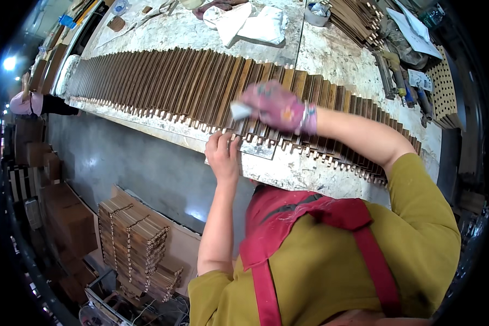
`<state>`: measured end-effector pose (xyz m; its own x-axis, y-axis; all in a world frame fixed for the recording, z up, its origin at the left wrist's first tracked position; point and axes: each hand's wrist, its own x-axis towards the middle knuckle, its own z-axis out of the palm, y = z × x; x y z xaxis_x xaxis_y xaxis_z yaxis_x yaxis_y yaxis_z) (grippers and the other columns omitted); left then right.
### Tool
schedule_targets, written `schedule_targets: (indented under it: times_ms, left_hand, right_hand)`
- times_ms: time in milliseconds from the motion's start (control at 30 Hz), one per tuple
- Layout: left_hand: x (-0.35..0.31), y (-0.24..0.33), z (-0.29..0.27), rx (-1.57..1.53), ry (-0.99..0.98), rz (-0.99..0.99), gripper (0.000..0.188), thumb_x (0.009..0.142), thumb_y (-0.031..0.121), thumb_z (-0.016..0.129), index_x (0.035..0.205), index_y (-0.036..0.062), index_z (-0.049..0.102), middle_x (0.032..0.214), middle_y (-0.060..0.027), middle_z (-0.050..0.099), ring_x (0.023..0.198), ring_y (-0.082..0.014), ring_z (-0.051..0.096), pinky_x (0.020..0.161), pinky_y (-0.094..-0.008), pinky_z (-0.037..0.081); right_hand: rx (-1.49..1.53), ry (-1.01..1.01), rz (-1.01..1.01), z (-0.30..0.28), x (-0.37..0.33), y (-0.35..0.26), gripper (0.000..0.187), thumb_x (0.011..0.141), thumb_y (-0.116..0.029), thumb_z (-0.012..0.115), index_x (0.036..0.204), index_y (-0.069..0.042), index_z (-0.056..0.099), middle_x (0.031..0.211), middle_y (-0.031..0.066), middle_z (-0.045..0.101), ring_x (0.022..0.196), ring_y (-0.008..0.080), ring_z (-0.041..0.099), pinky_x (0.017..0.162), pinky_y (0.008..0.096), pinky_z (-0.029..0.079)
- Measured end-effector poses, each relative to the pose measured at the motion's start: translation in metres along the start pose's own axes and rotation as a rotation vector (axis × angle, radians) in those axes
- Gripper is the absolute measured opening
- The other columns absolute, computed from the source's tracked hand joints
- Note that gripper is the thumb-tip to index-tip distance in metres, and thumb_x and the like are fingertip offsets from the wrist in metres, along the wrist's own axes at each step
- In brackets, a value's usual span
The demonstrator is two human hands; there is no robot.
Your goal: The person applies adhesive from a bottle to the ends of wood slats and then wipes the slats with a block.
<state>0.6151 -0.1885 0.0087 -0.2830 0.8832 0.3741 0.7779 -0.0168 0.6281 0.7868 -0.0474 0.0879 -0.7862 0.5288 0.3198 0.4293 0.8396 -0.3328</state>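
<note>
A long row of dark brown wooden slats (163, 81) with pale tenon ends lies side by side across the white, stained worktable (261, 168). My right hand (277, 106), in a pink flowered glove and smeared by motion, is over the middle of the row. Its fingers are closed on a small white pad (240, 111), whose exact kind is blurred, down at the slat faces. Bare, my left hand (223, 157) rests at the table's near edge, its fingers slightly apart and touching the slat ends. Beside it, a flat grey strip (258, 149) lies under the slat ends.
White cloths (258, 24) lie at the table's far side. Tools (399, 81), a round container (317, 14) and more slats (353, 19) are at the far right. On the floor at lower left stand stacked slats (130, 239) and brown boxes (68, 217). Another person (32, 103) is at far left.
</note>
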Motion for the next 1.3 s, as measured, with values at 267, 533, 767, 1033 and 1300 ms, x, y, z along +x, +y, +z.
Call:
schedule_targets:
  times_ms: [267,533,767,1033,1300]
  left_hand:
    - [-0.001,0.003,0.005,-0.008,0.021,-0.043,0.019,0.081,0.017,0.070,0.098,0.0084,0.067,0.105,-0.0103,0.058,0.100,-0.0301,0.054,0.087,-0.0425,0.039]
    - [0.000,0.007,0.003,0.002,-0.010,-0.073,0.021,0.082,0.014,0.069,0.100,0.0043,0.066,0.108,-0.0140,0.058,0.105,-0.0331,0.053,0.091,-0.0437,0.040]
    - [-0.029,0.018,0.009,-0.057,-0.025,0.100,0.039,0.077,0.012,0.076,0.111,0.0028,0.060,0.112,-0.0150,0.056,0.106,-0.0332,0.053,0.094,-0.0429,0.040]
    - [-0.031,0.028,0.019,0.020,-0.104,0.122,0.032,0.082,0.022,0.070,0.108,0.0057,0.062,0.107,-0.0102,0.061,0.102,-0.0295,0.054,0.087,-0.0414,0.039]
    - [-0.030,0.027,0.020,0.021,-0.101,0.097,0.023,0.089,0.019,0.061,0.108,0.0077,0.062,0.104,-0.0093,0.061,0.101,-0.0297,0.054,0.087,-0.0419,0.039]
  right_hand:
    - [0.173,-0.069,0.202,-0.030,0.010,0.019,0.033,0.088,-0.028,0.058,0.116,-0.011,0.063,0.098,0.0073,0.066,0.091,0.0225,0.064,0.083,0.0383,0.048]
    - [0.039,-0.277,-0.191,-0.018,-0.021,-0.034,0.022,0.084,-0.024,0.063,0.104,-0.017,0.065,0.086,0.0029,0.065,0.079,0.0199,0.066,0.073,0.0346,0.051]
    - [-0.073,0.120,0.291,-0.023,-0.020,0.098,0.028,0.095,-0.026,0.055,0.119,-0.012,0.060,0.089,0.0082,0.066,0.061,0.0166,0.063,0.059,0.0294,0.054]
    - [0.092,0.016,0.260,-0.029,-0.024,0.044,0.032,0.089,-0.029,0.060,0.118,-0.015,0.062,0.103,0.0070,0.065,0.092,0.0236,0.063,0.082,0.0399,0.046]
    - [0.125,-0.183,-0.147,-0.033,-0.052,-0.011,0.028,0.089,-0.027,0.057,0.113,-0.015,0.061,0.097,0.0068,0.064,0.090,0.0214,0.064,0.079,0.0376,0.050]
